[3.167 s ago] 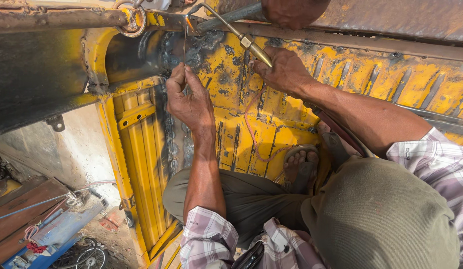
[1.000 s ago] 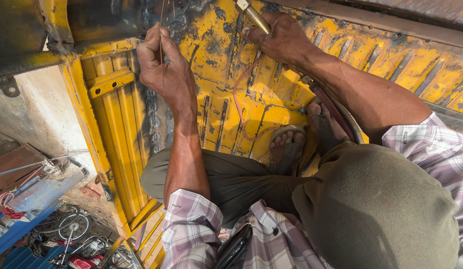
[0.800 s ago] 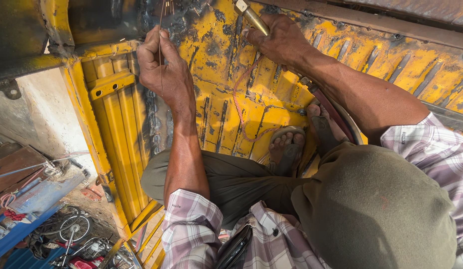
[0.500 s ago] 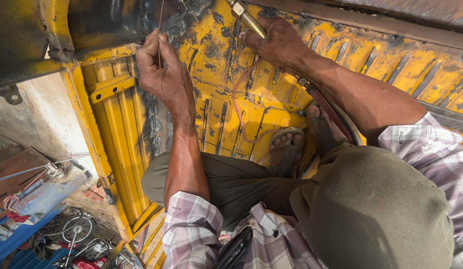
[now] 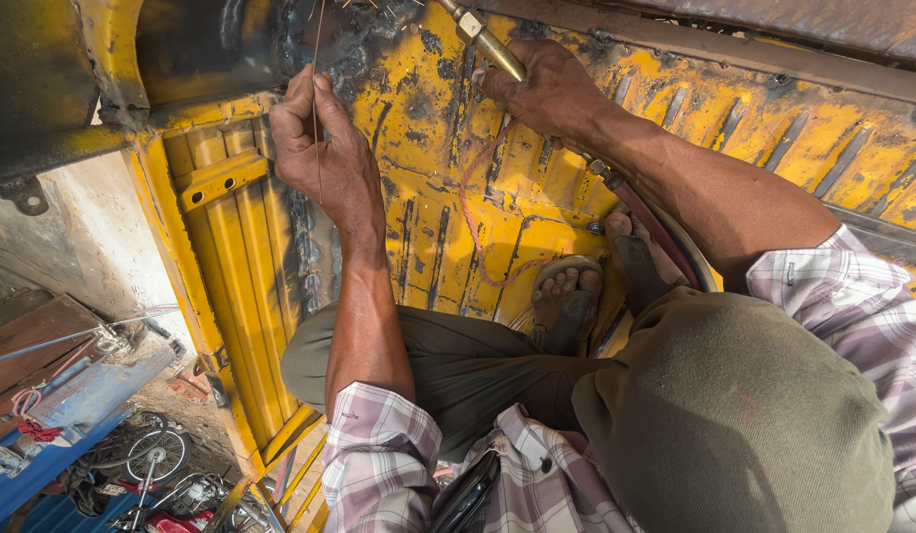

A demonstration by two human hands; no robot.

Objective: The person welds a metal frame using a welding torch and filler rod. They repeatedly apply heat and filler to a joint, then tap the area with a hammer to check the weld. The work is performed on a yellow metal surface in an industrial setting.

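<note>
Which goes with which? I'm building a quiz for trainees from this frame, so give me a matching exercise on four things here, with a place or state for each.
Things:
1. thin filler rod
2. brass torch
3. hose
4. sandalled foot

Places or states:
A. resting on the yellow ribbed panel
B. pinched in the left hand
C. running along the right forearm
D. gripped in the right hand

Pairs: 1-B, 2-D, 3-C, 4-A
</note>
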